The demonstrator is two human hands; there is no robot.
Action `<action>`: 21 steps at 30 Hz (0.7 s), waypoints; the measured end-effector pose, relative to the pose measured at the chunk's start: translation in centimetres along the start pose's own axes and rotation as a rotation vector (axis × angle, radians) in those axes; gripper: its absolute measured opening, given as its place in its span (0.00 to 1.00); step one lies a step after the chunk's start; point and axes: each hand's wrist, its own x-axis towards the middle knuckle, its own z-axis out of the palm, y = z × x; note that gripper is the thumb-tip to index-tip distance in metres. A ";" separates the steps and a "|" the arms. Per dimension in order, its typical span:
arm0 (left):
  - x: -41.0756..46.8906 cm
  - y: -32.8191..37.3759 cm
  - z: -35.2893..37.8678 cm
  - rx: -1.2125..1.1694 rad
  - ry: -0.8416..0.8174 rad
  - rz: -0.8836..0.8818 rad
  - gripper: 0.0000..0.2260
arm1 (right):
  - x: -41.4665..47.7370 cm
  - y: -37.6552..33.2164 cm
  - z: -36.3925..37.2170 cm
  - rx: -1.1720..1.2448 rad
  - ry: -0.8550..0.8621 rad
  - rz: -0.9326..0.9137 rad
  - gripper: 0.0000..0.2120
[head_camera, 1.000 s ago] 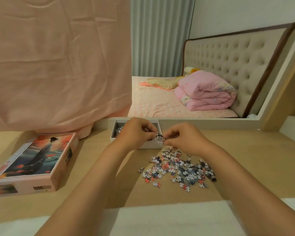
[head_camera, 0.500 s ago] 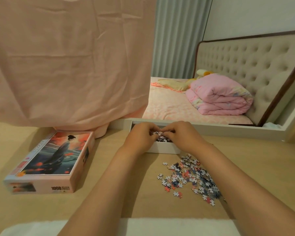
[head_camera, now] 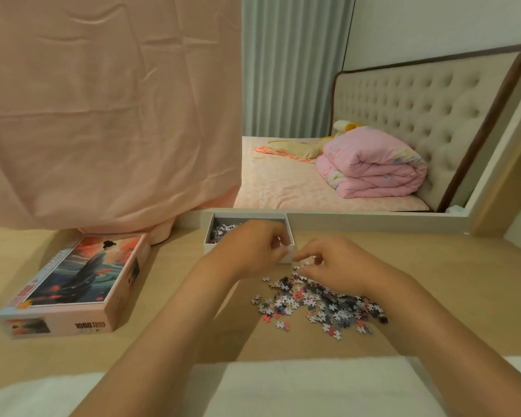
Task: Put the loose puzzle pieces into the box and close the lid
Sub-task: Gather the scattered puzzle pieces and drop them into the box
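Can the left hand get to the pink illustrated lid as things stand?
Probably yes. The left hand is at the white cardboard box; the pink illustrated puzzle lid lies flat on the tan table to its left, with only bare tabletop between them.

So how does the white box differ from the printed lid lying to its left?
The white box is plain, open on top and has puzzle pieces inside; the printed lid carries a painted figure and pink sides, and lies picture side up. The box sits under the left hand; the lid lies apart, untouched. Both are rectangular and rest flat on the table.
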 end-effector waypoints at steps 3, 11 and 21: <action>-1.0 1.1 0.9 0.060 -0.265 -0.059 0.16 | -1.7 1.0 -0.1 -0.086 -0.158 0.025 0.29; -5.4 0.7 4.3 0.257 -0.475 -0.053 0.39 | -2.5 2.1 2.4 -0.129 -0.279 0.007 0.35; -4.5 2.2 6.0 0.011 -0.314 -0.018 0.36 | -3.7 2.7 -2.4 -0.001 -0.189 0.086 0.25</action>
